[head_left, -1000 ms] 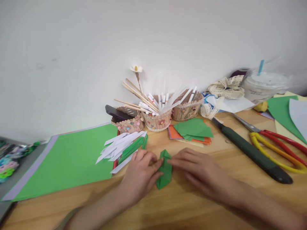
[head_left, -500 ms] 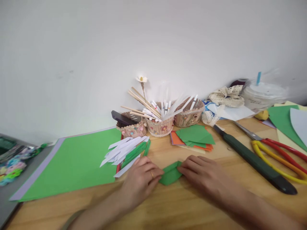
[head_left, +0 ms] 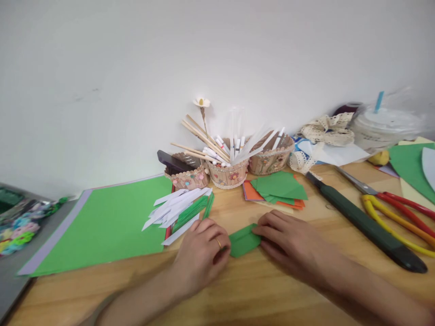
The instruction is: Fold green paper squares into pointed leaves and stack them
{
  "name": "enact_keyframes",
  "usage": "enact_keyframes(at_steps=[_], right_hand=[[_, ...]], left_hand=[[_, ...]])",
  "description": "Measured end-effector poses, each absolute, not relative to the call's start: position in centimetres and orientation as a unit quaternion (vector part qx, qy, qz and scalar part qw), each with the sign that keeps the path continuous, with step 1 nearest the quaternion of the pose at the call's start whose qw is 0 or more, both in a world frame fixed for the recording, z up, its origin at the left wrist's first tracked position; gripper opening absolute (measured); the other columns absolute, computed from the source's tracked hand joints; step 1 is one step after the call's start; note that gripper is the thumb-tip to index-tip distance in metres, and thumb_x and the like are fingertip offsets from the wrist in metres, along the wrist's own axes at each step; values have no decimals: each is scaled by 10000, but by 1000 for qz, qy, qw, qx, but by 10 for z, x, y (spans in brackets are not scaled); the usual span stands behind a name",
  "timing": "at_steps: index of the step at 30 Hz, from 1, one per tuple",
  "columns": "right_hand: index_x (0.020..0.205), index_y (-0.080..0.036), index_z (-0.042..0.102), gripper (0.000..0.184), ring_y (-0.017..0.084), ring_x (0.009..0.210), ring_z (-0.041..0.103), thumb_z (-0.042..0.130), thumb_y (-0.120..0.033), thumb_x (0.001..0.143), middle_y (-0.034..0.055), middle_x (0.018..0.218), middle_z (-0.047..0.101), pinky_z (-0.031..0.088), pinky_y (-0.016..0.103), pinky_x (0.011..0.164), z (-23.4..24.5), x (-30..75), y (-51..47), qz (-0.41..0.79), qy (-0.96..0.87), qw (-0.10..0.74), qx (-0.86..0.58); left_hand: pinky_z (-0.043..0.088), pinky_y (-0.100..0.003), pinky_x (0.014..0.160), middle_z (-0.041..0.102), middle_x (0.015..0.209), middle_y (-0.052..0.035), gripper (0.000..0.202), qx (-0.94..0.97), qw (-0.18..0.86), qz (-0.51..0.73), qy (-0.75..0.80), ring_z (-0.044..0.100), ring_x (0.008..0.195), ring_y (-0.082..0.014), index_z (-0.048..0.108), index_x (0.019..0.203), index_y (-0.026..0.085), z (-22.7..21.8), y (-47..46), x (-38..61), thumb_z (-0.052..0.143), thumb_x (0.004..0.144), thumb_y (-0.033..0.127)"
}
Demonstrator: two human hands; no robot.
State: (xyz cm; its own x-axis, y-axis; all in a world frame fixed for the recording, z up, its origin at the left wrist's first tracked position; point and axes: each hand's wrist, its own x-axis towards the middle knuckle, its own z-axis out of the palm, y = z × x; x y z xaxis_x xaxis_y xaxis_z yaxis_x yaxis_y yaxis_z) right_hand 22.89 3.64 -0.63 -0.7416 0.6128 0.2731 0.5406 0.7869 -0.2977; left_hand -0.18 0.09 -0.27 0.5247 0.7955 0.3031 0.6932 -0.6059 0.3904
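A small folded piece of green paper [head_left: 244,241] lies low over the wooden table between my two hands. My left hand [head_left: 206,246], with a ring on one finger, has its curled fingers closed at the paper's left end. At the right end, my right hand [head_left: 288,237] pinches the paper between thumb and fingers. The fingertips of both hands cover the paper's ends. Just behind lie a stack of green and orange paper pieces [head_left: 280,188] and a pile of white and green paper strips [head_left: 180,208].
Three decorated baskets [head_left: 228,175] with sticks and pens stand against the wall. Large green sheets [head_left: 112,222] lie at left. On the right are a dark green long-handled tool [head_left: 363,222], scissors [head_left: 377,217], lace ribbon [head_left: 328,129] and a lidded cup [head_left: 384,124].
The green paper now looks flatter and narrower, its raised flap pressed down. My left fingers have curled in more. The view has shifted slightly.
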Motion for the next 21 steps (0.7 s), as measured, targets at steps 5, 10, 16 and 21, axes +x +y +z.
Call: enact_keyframes(at_steps=[5, 10, 16, 21], right_hand=[[1026, -173, 592, 208, 190, 843, 539, 477, -161, 854, 72, 913, 573, 460, 327, 721, -4, 231, 38, 129, -927, 172, -308], [1045, -204, 615, 233, 187, 821, 543, 471, -170, 864, 63, 883, 570, 462, 321, 704, -2, 230, 40, 108, -936, 162, -294], [1078, -204, 605, 241, 181, 819, 554, 464, -184, 884, 61, 883, 588, 465, 310, 701, -4, 232, 42, 101, -937, 179, -284], [1070, -152, 531, 200, 192, 840, 560, 472, -198, 885, 79, 913, 608, 471, 328, 722, -4, 233, 42, 121, -926, 194, -300]], left_hand=[[419, -425, 837, 632, 836, -34, 172, 843, 111, 243, 467, 512, 893, -242, 552, 820, 185, -2, -6, 3, 663, 688, 186], [440, -417, 792, 639, 911, -34, 260, 872, 61, 211, 437, 516, 899, -248, 585, 1002, 207, -4, -5, 3, 642, 749, 180], [448, -381, 730, 651, 876, -64, 244, 874, -29, 253, 413, 539, 881, -243, 534, 1052, 120, -8, -6, 2, 574, 817, 173], [438, -360, 732, 650, 792, -29, 54, 864, -11, 259, 431, 556, 883, -226, 556, 843, 170, -8, -8, 3, 598, 814, 188]])
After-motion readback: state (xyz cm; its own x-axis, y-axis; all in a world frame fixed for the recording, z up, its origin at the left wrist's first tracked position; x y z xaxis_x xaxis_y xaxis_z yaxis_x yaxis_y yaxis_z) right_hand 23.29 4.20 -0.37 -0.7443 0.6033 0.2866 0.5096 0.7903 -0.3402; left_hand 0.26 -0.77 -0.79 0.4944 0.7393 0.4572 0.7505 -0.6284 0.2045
